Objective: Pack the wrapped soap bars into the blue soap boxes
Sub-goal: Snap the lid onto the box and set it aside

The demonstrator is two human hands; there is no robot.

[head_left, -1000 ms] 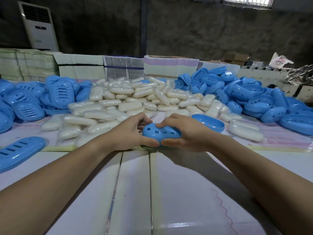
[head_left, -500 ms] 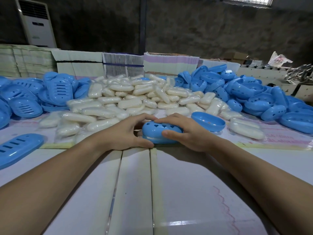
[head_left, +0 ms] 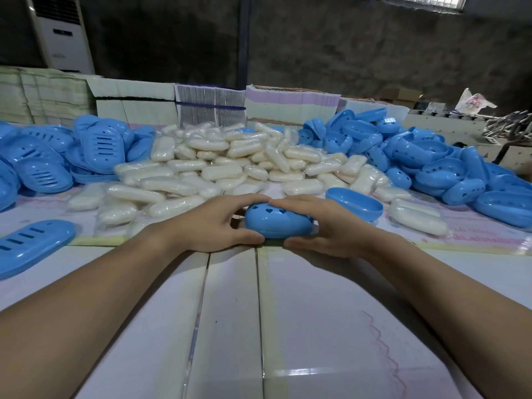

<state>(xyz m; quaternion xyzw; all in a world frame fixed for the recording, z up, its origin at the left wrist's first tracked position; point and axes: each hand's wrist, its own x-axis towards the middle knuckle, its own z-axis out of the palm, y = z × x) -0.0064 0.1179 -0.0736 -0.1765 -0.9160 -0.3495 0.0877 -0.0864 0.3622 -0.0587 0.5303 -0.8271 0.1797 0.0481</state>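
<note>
A closed blue soap box [head_left: 275, 223] with heart-shaped holes in its lid sits on the table in front of me. My left hand [head_left: 214, 223] grips its left end, thumb along the near side and fingers over the top. My right hand [head_left: 325, 224] grips the right end the same way. The fingertips of both hands meet on the lid. Behind the box lies a heap of wrapped white soap bars [head_left: 218, 168]. An open blue box half [head_left: 355, 203] stands just right of my right hand.
Slotted blue box parts [head_left: 49, 156] are piled at the left, and one [head_left: 28, 243] lies alone near the left edge. Blue halves with heart holes [head_left: 426, 159] are heaped at the right. Stacks of flat cartons [head_left: 210, 108] line the back. White sheets [head_left: 230, 326] cover the near table.
The box has gone from tilted in my hands to flat on the table with its lid down. Both hands have closed over its top until the fingertips meet.
</note>
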